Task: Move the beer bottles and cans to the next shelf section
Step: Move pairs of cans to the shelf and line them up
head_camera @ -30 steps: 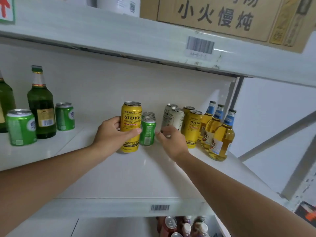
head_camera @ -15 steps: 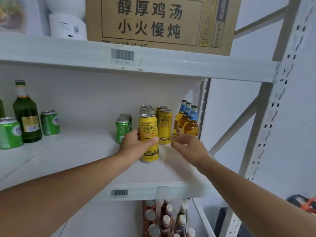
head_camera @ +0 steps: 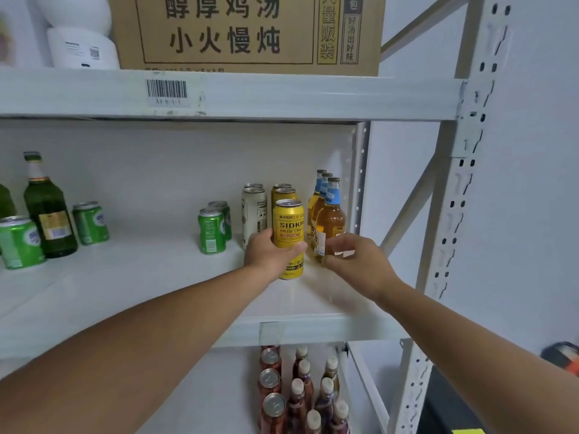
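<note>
My left hand (head_camera: 269, 255) grips a yellow beer can (head_camera: 289, 225) that stands at the front of a row of yellow cans (head_camera: 283, 191) on the white shelf (head_camera: 150, 277). My right hand (head_camera: 360, 261) hovers just right of it with loosely curled fingers, in front of the base of three amber bottles with blue necks (head_camera: 332, 217), holding nothing. White cans (head_camera: 254, 211) and two green cans (head_camera: 211, 230) stand left of the yellow row. In the left section stand a green bottle (head_camera: 48, 214) and green cans (head_camera: 18, 242).
The upper shelf beam (head_camera: 282, 95) overhangs the cans and carries a cardboard box (head_camera: 244, 29) and white tubs (head_camera: 81, 48). A perforated upright post (head_camera: 454, 189) bounds the shelf on the right. The lower shelf holds several red cans and capped bottles (head_camera: 294, 396).
My left hand has carried the yellow can rightward to the front of the yellow row. My right hand has shifted right, toward the amber bottles. The view has swung right and up.
</note>
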{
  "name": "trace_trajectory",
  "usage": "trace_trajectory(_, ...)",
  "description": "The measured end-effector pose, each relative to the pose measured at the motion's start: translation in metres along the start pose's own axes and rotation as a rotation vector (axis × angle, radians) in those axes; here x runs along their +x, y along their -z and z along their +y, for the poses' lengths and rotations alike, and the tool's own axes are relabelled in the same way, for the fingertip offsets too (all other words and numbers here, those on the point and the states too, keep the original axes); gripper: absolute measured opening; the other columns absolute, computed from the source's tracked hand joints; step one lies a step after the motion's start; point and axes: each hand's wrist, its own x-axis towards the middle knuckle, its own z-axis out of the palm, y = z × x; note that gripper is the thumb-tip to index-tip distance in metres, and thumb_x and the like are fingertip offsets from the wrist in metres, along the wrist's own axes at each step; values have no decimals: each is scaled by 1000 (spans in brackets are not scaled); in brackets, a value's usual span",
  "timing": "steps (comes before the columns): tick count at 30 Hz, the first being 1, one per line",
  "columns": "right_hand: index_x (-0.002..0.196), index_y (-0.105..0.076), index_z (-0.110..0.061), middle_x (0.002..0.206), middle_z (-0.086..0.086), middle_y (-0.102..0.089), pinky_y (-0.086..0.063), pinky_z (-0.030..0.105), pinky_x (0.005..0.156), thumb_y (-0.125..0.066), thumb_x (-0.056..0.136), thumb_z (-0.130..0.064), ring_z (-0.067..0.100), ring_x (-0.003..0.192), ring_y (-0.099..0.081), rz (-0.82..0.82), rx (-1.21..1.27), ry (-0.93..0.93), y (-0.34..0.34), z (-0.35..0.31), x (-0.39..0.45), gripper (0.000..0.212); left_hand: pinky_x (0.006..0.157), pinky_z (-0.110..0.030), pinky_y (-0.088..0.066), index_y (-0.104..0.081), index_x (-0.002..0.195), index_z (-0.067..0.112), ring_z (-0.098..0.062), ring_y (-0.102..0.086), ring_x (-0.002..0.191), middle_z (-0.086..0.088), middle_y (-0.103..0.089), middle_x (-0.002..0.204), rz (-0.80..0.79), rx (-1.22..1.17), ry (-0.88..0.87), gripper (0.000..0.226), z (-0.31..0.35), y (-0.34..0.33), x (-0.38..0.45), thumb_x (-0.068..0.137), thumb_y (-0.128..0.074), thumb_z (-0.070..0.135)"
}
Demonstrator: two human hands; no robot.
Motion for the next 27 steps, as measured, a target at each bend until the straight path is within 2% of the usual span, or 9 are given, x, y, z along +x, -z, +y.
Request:
trace_trajectory(3, 124, -74, -30, 123, -11, -70, -60, 42, 98, -81, 91, -37, 14, 109, -70, -14, 18, -4, -3, 4, 2, 35, 102, -47, -62, -78, 122, 29, -21, -76, 109, 4, -80, 121, 2, 38, 15, 56, 2, -5, 6, 74, -94, 53)
trace_trajectory(7, 123, -73, -32, 120, -12, -71, -61, 42, 96, -81, 89, -36, 13, 106, -72, -33, 30, -17, -7, 9, 5, 35, 100, -47, -62, -78, 123, 28, -21, -76, 109, 4, -80, 121, 28, 85, 24, 59, 5, -11, 15, 72, -94, 55)
trace_trajectory(12, 122, -73, -37, 110, -20, -72, -61, 40, 95, -79, 84, -43, 7, 100, -72, -61, -8, -26, -12, 16, 7, 40, 100, -45, -62, -79, 118, 28, -22, -77, 108, 3, -81, 117, 39, 131, 35, 53, 5, -12, 27, 75, -93, 54)
trace_trajectory(18, 121, -74, -30, 110, -13, -72, -60, 40, 96, -75, 93, -36, 10, 101, -69, -73, -6, -20, -16, 18, 10, 29, 99, -44, -62, -80, 120, 26, -23, -77, 108, 2, -81, 117, 36, 140, 54, 55, 6, -17, 37, 75, -94, 53)
trace_trajectory(22, 125, -72, -28, 115, -10, -72, -59, 41, 98, -72, 96, -38, 13, 105, -68, -94, 10, -22, -20, 20, 9, 31, 100, -42, -60, -75, 128, 23, -25, -74, 114, -1, -78, 126, 11, 148, 47, 64, 5, -16, 37, 76, -94, 52)
trace_trajectory(25, 125, -70, -30, 118, -10, -72, -57, 37, 97, -72, 95, -42, 11, 106, -67, -85, 2, 2, -24, 18, 10, 32, 102, -45, -60, -64, 138, 25, -22, -71, 117, -1, -71, 135, -56, 274, -26, 91, -5, -4, 28, 62, -92, 67)
trace_trajectory(27, 122, -69, -31, 120, -9, -71, -54, 34, 96, -72, 95, -43, 12, 109, -66, -90, -12, 19, -28, 14, 11, 30, 105, -47, -57, -57, 145, 24, -23, -66, 125, -3, -63, 143, -69, 441, -128, 86, -13, 11, 17, 75, -85, 65)
